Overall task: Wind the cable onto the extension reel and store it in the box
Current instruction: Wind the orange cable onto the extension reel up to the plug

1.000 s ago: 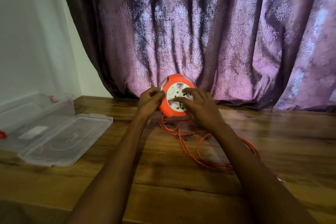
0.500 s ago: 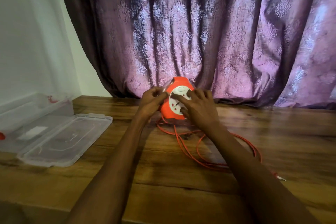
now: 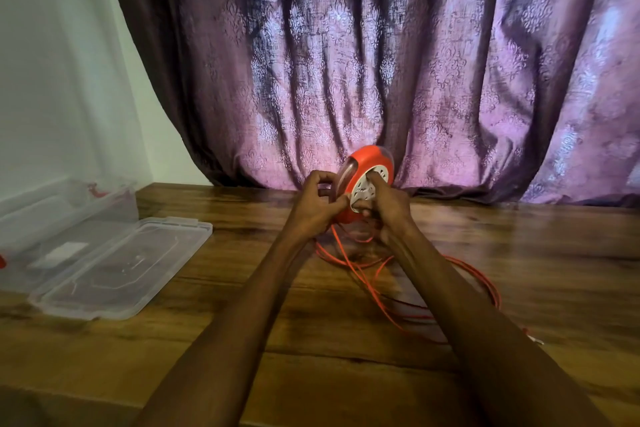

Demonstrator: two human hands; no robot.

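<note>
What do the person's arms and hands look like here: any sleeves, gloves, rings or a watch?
Both forearms are bare right to the bottom edge of the picture; no sleeve shows. The left hand and the right hand are bare too, without gloves. No watch or band shows on either wrist. The fingers are partly hidden and somewhat blurred, so small rings cannot be ruled out.

A purple patterned curtain (image 3: 398,62) hangs at twelve o'clock behind the wooden table (image 3: 346,340); a white wall (image 3: 52,62) at ten
</note>
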